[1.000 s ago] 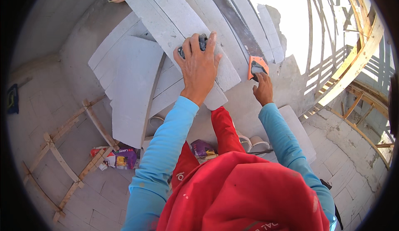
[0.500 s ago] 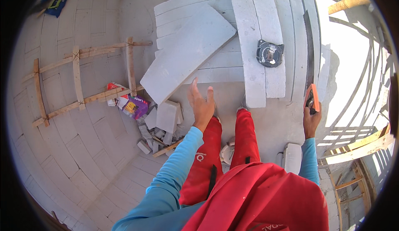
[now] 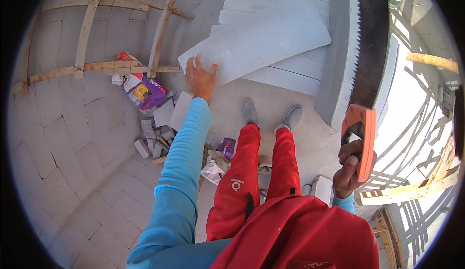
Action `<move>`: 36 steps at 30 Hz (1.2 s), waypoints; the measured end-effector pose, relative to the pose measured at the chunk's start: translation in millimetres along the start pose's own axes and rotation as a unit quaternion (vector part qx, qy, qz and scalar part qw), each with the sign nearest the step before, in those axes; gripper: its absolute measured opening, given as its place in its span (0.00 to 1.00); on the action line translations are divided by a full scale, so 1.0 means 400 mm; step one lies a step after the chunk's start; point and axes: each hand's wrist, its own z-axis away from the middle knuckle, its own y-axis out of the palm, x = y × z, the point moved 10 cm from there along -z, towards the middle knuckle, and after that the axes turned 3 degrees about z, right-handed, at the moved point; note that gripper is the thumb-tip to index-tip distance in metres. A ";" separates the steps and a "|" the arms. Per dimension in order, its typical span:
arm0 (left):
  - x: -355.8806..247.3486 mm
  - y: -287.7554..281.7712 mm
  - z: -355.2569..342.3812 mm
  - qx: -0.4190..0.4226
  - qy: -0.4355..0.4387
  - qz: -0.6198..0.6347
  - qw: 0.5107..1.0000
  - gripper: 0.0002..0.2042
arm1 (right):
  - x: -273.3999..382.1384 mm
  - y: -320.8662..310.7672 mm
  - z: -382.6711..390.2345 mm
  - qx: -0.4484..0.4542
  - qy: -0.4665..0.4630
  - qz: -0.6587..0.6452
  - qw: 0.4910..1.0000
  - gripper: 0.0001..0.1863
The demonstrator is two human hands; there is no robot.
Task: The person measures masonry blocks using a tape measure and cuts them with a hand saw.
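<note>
A pale, flat block slab [image 3: 261,41] lies slanted across a stack of similar white blocks [image 3: 290,77]. Over the slab's near left end is my left hand [image 3: 200,80], fingers spread and overlapping its edge; whether they press on it I cannot tell. My right hand [image 3: 348,169] is wrapped around the orange handle [image 3: 366,138] of a hand saw [image 3: 369,51]. Its dark, toothed blade points away from me, passing in front of the upright side of a long block [image 3: 339,61] at the stack's right.
A wooden slat frame [image 3: 116,67] stands at the left wall. Beside it are a purple bag [image 3: 150,92] and broken block pieces [image 3: 147,128]. Another crumpled bag [image 3: 218,165] lies left of my legs. A bamboo pole [image 3: 431,61] and timber [image 3: 411,191] are at the right.
My left hand has moved left and forward, from beside the slab to over its near end. The saw, held in my right hand, has come up closer to the camera. The view has shifted.
</note>
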 end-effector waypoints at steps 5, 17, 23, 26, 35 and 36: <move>-0.053 0.051 -0.182 -0.018 0.052 0.044 0.998 0.30 | 0.029 0.368 -0.017 0.046 0.071 -0.046 0.995 0.27; -0.037 0.248 -0.316 0.182 -0.165 0.161 0.956 0.31 | -0.068 0.714 -0.037 0.118 0.066 0.011 0.991 0.24; -0.040 0.241 -0.311 0.178 -0.179 0.160 0.954 0.34 | -0.080 0.750 -0.035 0.122 0.052 0.021 0.991 0.23; -0.046 0.236 -0.313 0.181 -0.178 0.157 0.954 0.33 | -0.096 0.756 -0.032 0.121 0.050 0.009 0.991 0.23; -0.048 0.242 -0.314 0.192 -0.161 0.164 0.954 0.31 | -0.127 0.689 0.050 0.154 0.077 0.018 0.985 0.24; -0.052 0.240 -0.314 0.192 -0.162 0.164 0.954 0.31 | -0.113 0.656 0.079 0.152 0.064 0.028 0.986 0.24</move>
